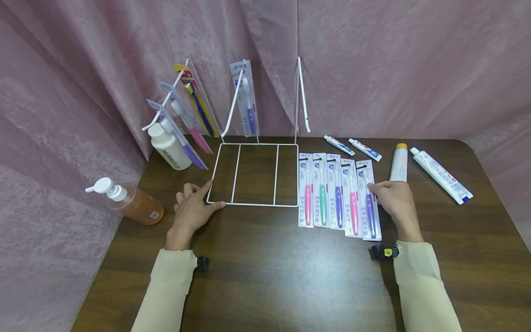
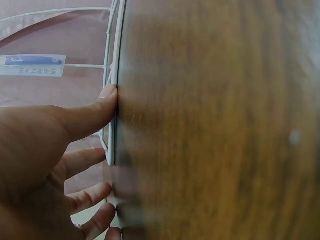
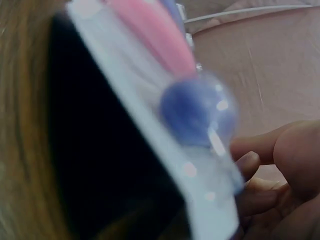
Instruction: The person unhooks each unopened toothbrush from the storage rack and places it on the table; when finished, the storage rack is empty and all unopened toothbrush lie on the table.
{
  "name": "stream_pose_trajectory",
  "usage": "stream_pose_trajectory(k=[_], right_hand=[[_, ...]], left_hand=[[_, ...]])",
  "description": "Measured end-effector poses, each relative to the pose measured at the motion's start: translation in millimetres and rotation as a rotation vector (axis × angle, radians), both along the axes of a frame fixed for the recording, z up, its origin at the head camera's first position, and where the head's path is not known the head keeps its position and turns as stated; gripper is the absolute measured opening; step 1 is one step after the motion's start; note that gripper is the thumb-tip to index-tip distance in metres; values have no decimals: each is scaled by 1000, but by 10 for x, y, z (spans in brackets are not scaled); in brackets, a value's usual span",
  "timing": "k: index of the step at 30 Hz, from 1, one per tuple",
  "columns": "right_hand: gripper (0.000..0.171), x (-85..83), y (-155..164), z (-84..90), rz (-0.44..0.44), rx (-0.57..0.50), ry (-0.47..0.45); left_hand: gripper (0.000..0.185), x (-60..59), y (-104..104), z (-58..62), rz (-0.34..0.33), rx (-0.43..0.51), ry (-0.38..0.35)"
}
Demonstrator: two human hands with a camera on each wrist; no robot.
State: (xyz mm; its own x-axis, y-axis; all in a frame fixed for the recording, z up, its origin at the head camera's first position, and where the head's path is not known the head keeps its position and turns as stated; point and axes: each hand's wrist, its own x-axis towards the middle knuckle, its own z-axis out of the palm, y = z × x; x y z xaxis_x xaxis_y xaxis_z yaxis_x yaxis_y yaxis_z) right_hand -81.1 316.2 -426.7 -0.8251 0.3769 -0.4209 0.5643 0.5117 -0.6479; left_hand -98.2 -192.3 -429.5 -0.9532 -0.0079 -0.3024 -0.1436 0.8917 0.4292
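Note:
My left hand point(image 1: 193, 208) rests at the front left corner of the white wire rack point(image 1: 253, 204), its thumb and index finger touching the base wire. In the left wrist view the left hand point(image 2: 55, 135) has its thumb on that wire and its other fingers loosely spread. My right hand point(image 1: 392, 196) pinches the right edge of a packaged purple toothbrush point(image 1: 369, 203), the rightmost in a row of several packs. Blurred in the right wrist view, this toothbrush pack point(image 3: 200, 110) has its near end raised off the wood.
Packaged toothbrushes point(image 1: 199, 110) hang on the rack's left hook, one point(image 1: 250, 101) on the middle hook; the right hook point(image 1: 303, 97) is bare. Left stand a white bottle point(image 1: 174, 152) and a pump bottle point(image 1: 138, 205). Toothpaste tubes point(image 1: 441, 175) lie at the right.

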Motion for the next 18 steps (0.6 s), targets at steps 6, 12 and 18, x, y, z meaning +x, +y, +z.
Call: stream_pose_trajectory(k=[6, 12, 18], right_hand=[[54, 18, -10, -35, 28, 77, 16], [52, 44, -56, -5, 42, 150, 50], [51, 18, -113, 29, 36, 192, 18]], left_hand=[[91, 0, -5, -1, -5, -2, 3], [91, 3, -8, 3, -9, 1, 8], [90, 11, -5, 9, -6, 8, 5]])
